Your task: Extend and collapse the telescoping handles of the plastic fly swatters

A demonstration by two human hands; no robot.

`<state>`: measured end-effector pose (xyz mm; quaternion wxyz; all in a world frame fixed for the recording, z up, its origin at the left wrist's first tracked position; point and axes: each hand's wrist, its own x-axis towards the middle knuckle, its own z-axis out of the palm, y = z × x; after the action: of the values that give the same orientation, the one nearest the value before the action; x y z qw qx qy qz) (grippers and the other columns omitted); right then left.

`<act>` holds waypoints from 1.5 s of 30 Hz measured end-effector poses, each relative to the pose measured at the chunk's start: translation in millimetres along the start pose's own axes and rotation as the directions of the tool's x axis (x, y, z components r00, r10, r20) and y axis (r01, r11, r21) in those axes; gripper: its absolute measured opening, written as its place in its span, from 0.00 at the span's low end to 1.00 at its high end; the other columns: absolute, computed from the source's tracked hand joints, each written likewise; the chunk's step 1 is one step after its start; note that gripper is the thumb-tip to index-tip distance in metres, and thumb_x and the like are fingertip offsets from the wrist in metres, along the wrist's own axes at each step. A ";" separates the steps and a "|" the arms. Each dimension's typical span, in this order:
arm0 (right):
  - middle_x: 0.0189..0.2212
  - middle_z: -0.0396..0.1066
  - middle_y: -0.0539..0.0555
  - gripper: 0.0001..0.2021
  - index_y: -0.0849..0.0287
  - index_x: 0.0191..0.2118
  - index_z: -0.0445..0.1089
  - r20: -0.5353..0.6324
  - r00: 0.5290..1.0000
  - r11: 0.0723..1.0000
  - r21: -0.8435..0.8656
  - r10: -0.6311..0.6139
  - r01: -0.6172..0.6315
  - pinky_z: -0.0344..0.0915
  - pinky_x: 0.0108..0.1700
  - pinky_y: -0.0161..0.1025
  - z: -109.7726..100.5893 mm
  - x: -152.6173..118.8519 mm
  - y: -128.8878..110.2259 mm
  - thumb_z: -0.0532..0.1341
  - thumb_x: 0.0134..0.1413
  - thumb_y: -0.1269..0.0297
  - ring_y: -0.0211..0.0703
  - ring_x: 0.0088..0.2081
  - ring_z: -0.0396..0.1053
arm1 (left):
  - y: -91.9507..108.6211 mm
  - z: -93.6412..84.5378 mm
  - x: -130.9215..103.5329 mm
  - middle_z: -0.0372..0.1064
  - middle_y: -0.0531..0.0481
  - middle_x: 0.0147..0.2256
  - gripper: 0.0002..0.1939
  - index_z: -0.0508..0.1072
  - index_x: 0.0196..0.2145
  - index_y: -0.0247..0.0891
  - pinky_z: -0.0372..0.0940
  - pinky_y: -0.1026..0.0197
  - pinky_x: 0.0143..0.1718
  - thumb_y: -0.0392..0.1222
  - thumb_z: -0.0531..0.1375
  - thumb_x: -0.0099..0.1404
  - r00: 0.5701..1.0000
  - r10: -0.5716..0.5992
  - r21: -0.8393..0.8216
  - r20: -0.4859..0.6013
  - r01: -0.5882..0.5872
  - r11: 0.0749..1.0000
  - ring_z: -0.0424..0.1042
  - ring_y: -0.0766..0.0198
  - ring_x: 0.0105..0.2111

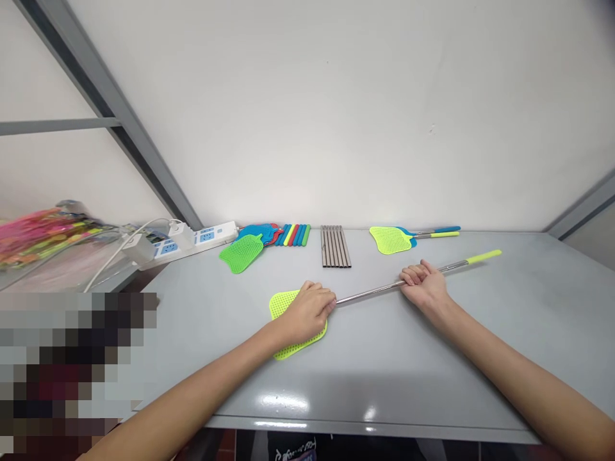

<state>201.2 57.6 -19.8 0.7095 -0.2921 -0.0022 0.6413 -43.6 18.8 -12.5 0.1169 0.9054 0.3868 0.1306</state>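
A yellow-green fly swatter [298,351] with a long metal rod and a yellow grip stretches across the table in front of me. My left hand [312,309] is closed around the neck, where the perforated head meets the rod, and covers part of the head. Farther along, my right hand [425,286] wraps its fingers round the metal rod, palm turned up. The yellow grip [484,257] sticks out beyond my right hand. Behind my hands lies a row of metal tubes [335,247].
At the back left are loose green [241,253] and blue swatter heads [254,234], with coloured grips [294,235] beside them. Two swatters [391,239] lie at the back right. A power strip [211,237] and bagged colourful items [43,237] are on the left. A wall stands behind.
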 end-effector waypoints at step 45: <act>0.10 0.32 0.42 0.17 0.58 0.18 0.34 0.072 0.996 0.998 0.036 -0.051 0.049 0.41 0.11 0.31 1.7 -22.8 19.0 0.45 0.51 0.71 0.32 0.11 0.37 | -5.9 -18.4 1.8 0.49 0.56 0.19 0.17 0.54 0.19 0.36 0.52 0.66 0.29 0.43 0.41 0.63 0.963 -0.109 -0.389 0.245 0.201 0.899 0.52 0.69 0.22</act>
<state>179.2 37.6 -17.8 0.7298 -0.2563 -0.0244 0.6334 -52.4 26.1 3.2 0.3561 0.8355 0.4065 0.0993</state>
